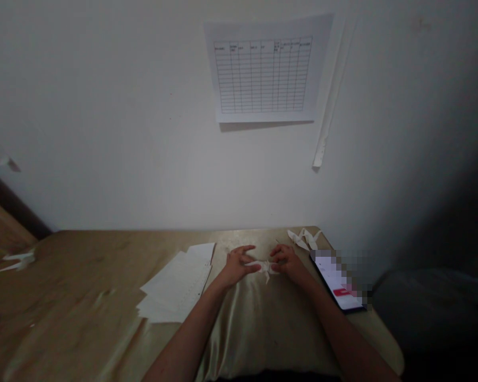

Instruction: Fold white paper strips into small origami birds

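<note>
Between both hands is a small white folded paper crane (266, 269), its wings spread to the sides and a pointed part toward me. My left hand (236, 264) grips the left wing with the thumb in front, its upper fingers reaching out above the paper. On the other side, my right hand (287, 262) has the right wing between thumb and bent fingers. The hands cover the wing ends. More folded white paper cranes (305, 239) lie at the back right, beyond my right hand.
A stack of white paper sheets (179, 286) lies left of my left forearm. A lit phone (342, 292) rests at the right edge of the cloth-covered table (87, 286). Another folded paper (19, 259) is at the far left. A printed table sheet (266, 74) hangs on the wall.
</note>
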A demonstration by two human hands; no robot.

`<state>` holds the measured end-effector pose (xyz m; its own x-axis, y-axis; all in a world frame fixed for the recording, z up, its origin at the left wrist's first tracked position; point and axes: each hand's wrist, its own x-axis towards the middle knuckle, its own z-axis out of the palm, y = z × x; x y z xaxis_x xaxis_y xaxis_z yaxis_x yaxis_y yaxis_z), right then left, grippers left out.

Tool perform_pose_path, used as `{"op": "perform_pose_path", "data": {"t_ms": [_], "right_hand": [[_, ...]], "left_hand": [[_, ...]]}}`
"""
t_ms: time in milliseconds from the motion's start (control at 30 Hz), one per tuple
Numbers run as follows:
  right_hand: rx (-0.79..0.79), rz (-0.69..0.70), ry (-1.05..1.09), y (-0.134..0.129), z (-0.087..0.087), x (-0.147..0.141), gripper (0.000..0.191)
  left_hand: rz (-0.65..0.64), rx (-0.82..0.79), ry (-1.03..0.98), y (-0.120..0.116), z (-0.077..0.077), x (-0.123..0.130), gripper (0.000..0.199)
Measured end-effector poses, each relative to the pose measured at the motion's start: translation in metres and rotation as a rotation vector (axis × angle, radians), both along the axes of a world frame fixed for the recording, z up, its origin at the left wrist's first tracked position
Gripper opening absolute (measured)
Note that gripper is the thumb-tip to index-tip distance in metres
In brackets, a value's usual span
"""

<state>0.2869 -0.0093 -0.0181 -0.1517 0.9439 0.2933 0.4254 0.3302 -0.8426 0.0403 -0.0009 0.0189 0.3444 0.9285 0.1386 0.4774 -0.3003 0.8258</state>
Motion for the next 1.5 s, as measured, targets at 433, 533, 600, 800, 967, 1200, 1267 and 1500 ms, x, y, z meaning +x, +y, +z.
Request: {"op": "perform_pose_path", "data": {"t_ms": [433,533,600,800,967,1200,1267,1500], "right_hand": [[-0.001,0.020,0.024,0.000,0.001,0.001,0.014],[-0.006,-0.026,0.045,0.001,0.001,0.000,0.015],[-0.007,-0.036,0.044,0.001,-0.001,-0.001,0.012],[-0.004,0.006,-0.029,-0.002,-0.003,-0.005,0.006],[0.029,0.006,-0.054,-0.006,0.003,-0.007,0.007],[0.021,0.032,-0.060,-0.009,0.005,-0.009,0.007],[0.024,0.039,-0.057,-0.008,0.004,-0.009,0.008],[0.018,0.038,-0.064,-0.006,0.002,-0.009,0.006]], "left_hand": [[-0.102,-0.003,-0.091,0.005,-0.006,-0.008,0.030],[-0.084,-0.010,-0.106,0.006,-0.007,-0.005,0.029],[-0.071,-0.003,-0.099,0.005,-0.007,-0.004,0.029],[0.045,0.029,0.037,0.003,-0.006,-0.003,0.030],[0.041,0.035,0.083,0.003,-0.006,-0.002,0.026],[0.085,0.050,0.077,0.003,-0.010,0.003,0.020],[0.082,0.045,0.081,0.002,-0.009,0.004,0.016],[0.089,0.000,0.151,0.000,-0.008,0.003,0.009]]}}
